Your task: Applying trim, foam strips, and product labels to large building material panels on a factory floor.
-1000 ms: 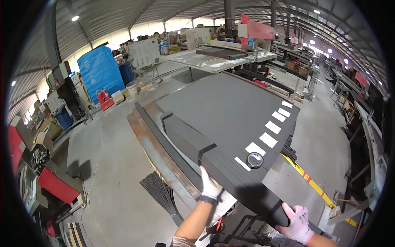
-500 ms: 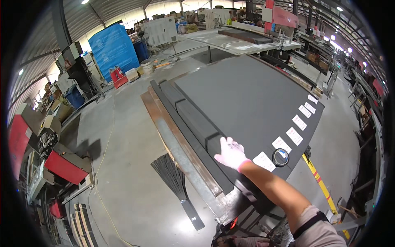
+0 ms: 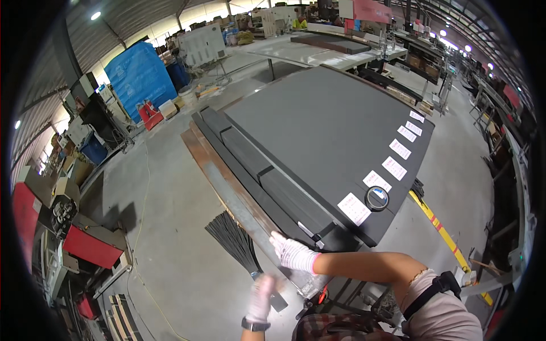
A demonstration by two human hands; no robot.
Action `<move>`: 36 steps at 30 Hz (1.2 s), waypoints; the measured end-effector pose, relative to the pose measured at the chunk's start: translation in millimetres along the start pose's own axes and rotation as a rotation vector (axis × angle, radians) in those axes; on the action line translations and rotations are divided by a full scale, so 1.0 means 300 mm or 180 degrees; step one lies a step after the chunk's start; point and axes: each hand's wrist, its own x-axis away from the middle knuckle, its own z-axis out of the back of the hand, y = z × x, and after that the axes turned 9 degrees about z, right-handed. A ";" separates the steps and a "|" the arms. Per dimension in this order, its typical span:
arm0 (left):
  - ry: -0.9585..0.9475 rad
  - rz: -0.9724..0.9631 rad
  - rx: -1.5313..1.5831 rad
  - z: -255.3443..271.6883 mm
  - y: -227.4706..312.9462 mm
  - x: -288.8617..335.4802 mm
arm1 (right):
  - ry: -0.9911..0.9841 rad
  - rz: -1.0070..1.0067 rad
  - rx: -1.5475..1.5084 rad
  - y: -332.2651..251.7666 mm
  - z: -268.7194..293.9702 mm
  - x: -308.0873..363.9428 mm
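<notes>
My right hand point(image 3: 294, 254), in a white glove with a pink cuff, lies on the near-left edge of the metal bench point(image 3: 224, 179), fingers extended along it. Just beyond it, a slim light-coloured tool point(image 3: 310, 233), its kind unclear, rests on the long dark strips. These strips form a banded stack point(image 3: 287, 187) beside a large dark grey sheet point(image 3: 318, 122). My left hand point(image 3: 263, 296), gloved and with a black band at the wrist, is smeared by motion; its fingers cannot be read. It is beside the lower end of a fanned bundle of thin black strips point(image 3: 232, 241).
White labels point(image 3: 394, 168) line the sheet's right side, with a roll of black tape point(image 3: 376, 198) by the nearest ones. Yellow-and-red floor tape point(image 3: 441, 236) runs at the right. Red machine parts point(image 3: 94, 250) stand left, and a blue-covered object point(image 3: 139, 77) stands at the back.
My right hand has left the top of the dark strip stack and come down to the bench edge. My left hand has risen into view at the bottom. The whole view has shifted slightly.
</notes>
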 end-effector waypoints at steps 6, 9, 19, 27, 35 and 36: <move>-0.0169 -0.0327 0.2285 -0.109 0.184 -0.252 | 0.0993 -0.0118 -0.0389 0.004 0.448 0.385; -0.0938 0.0088 0.3338 -0.282 0.335 -0.282 | 0.1112 -0.0121 -0.1728 -0.050 0.650 0.792; -0.0975 -0.0727 0.1534 -0.917 -0.343 0.284 | 0.0039 -0.4335 -0.3362 -1.257 0.278 1.695; -0.1592 0.0938 0.2366 -1.164 -0.586 0.137 | 0.0247 -0.5887 -0.3940 -1.741 0.391 1.878; -0.0682 0.1425 0.2470 -1.202 -0.528 0.208 | -0.0087 -0.5736 -0.3952 -1.660 0.403 2.032; -0.0621 0.1258 0.2454 -1.153 -0.557 0.127 | -0.0317 -0.5210 -0.3656 -1.605 0.364 2.041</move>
